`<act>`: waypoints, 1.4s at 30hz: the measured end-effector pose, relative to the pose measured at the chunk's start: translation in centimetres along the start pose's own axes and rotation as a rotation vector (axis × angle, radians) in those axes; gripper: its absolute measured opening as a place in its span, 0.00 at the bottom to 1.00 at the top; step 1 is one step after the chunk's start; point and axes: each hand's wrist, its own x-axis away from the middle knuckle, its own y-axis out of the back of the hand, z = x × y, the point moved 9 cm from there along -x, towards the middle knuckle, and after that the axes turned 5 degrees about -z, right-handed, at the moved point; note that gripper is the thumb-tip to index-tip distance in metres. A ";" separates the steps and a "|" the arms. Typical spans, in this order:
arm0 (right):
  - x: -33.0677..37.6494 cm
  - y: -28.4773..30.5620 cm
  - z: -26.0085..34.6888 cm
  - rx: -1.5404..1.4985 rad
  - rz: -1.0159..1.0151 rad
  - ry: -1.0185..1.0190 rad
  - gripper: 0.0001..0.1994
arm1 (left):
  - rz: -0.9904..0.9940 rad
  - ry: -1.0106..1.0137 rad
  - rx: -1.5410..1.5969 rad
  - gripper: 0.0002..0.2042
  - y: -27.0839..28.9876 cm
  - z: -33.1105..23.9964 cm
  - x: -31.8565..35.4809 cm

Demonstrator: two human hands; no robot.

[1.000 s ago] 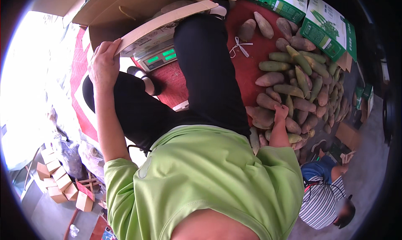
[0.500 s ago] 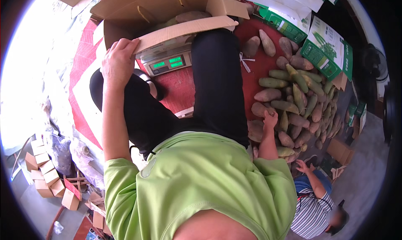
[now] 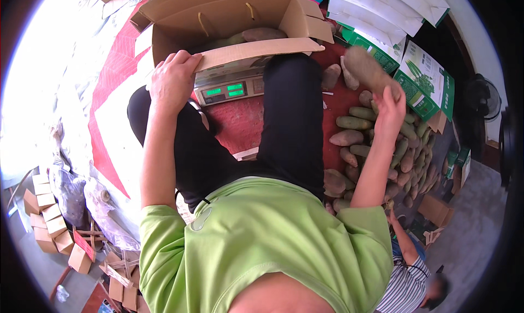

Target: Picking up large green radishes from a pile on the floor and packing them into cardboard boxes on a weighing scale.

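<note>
While the left hand keeps to the near left corner of the cardboard box, the right hand has risen from low over the pile of roots, where it was half a second ago.

Right fingers: partly closed around the near end of a large brownish root. The root is blurred and juts ahead and leftward of the fingertips. Whether it is the same one they touched earlier cannot be told.

Left fingers: bent over the edge of the front flap, as before; thumb hidden, so tightness cannot be told. Beyond and to the right of them, inside the box, lie a brownish root and a greener one. Nearer the body than these fingers, below the flap, a scale shows lit green displays.

Just right of the right fingers: a green-and-white carton.

Judgement: one root is now in hand, not yet set down; this reads as mid-transfer, the left hand probably steadying the flap.
</note>
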 end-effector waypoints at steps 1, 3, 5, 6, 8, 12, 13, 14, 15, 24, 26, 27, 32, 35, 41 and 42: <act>-0.4 -2.6 1.5 -0.038 0.041 0.031 0.21 | 0.011 -0.001 0.001 0.14 -0.1 -0.1 0.0; -1.1 -8.1 3.0 -0.127 0.184 0.024 0.22 | 0.012 -0.009 -0.012 0.14 -0.3 -0.1 -0.3; -0.9 -14.2 3.5 -0.208 0.347 0.004 0.22 | 0.008 -0.011 -0.028 0.14 -0.4 0.0 -0.2; -0.6 -17.4 2.9 -0.230 0.461 -0.032 0.21 | 0.008 -0.009 -0.036 0.14 -0.3 0.0 -0.1; 0.0 -21.6 2.3 -0.246 0.572 -0.072 0.20 | 0.000 -0.015 -0.040 0.14 -0.3 0.0 -0.1; 0.5 -22.7 1.1 0.021 0.558 0.013 0.18 | -0.006 -0.020 -0.016 0.13 -0.5 0.3 0.2; 0.1 -21.1 1.2 0.018 0.490 0.086 0.17 | -0.011 -0.018 -0.017 0.13 -0.6 0.2 0.2; -0.5 -18.9 0.3 0.047 0.419 0.096 0.17 | -0.017 -0.015 -0.019 0.13 -0.5 0.2 0.1; -1.2 -16.4 -1.5 0.066 0.358 0.049 0.17 | -0.013 -0.014 -0.016 0.13 -0.5 0.2 0.2; 4.5 8.0 -20.4 0.443 0.074 -0.371 0.13 | -0.112 -0.031 -0.001 0.14 0.7 -0.2 0.1; 7.7 12.0 -25.7 0.472 0.114 -0.539 0.17 | -0.120 -0.036 -0.007 0.14 0.7 -0.2 0.1; 9.0 12.6 -27.4 0.556 0.153 -0.584 0.15 | -0.130 -0.029 -0.024 0.14 0.9 0.0 0.3; 13.6 16.0 -32.5 0.648 0.216 -0.577 0.11 | -0.142 -0.041 -0.017 0.14 0.5 -0.5 0.1; 15.3 13.4 -31.9 0.948 0.433 -0.377 0.09 | -0.152 -0.046 -0.030 0.15 0.6 -0.4 0.3; 16.4 15.6 -36.5 0.773 0.307 -0.554 0.10 | -0.170 -0.039 -0.023 0.15 1.1 -0.4 0.1; 16.4 15.1 -37.2 0.773 0.380 -0.540 0.11 | -0.176 -0.037 -0.027 0.15 1.3 -0.3 0.2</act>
